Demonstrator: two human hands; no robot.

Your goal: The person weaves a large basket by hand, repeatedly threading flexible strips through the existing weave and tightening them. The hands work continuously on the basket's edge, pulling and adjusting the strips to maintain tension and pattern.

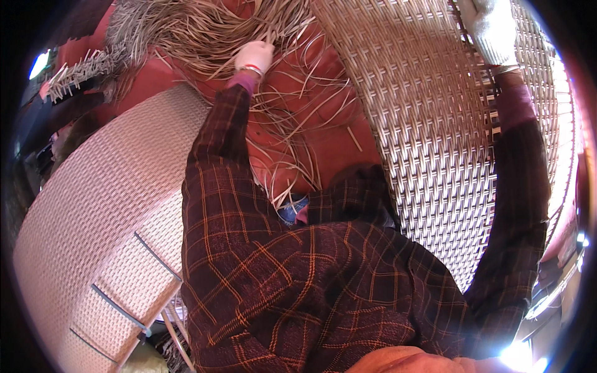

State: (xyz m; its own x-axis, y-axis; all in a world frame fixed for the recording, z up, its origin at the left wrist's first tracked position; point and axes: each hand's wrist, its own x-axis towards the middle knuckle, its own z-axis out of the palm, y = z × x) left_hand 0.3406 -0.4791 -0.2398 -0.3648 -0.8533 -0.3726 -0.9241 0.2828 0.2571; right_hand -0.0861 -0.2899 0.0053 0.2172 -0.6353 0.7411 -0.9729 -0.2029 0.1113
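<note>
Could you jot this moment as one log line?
left hand: gloved, at loose strips | right hand: gloved, at woven panel | beneath strips: red surface | far left: pale woven piece | grips: unclear

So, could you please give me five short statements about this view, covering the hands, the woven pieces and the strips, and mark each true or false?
1. The left hand is at the loose strips. True.
2. The right hand is bare. False: it wears a pale glove.
3. The panel by the right hand is woven. True.
4. The shoe in view is yellow. False: the shoe is blue.
5. Another woven piece lies on the person's left. True.
</note>
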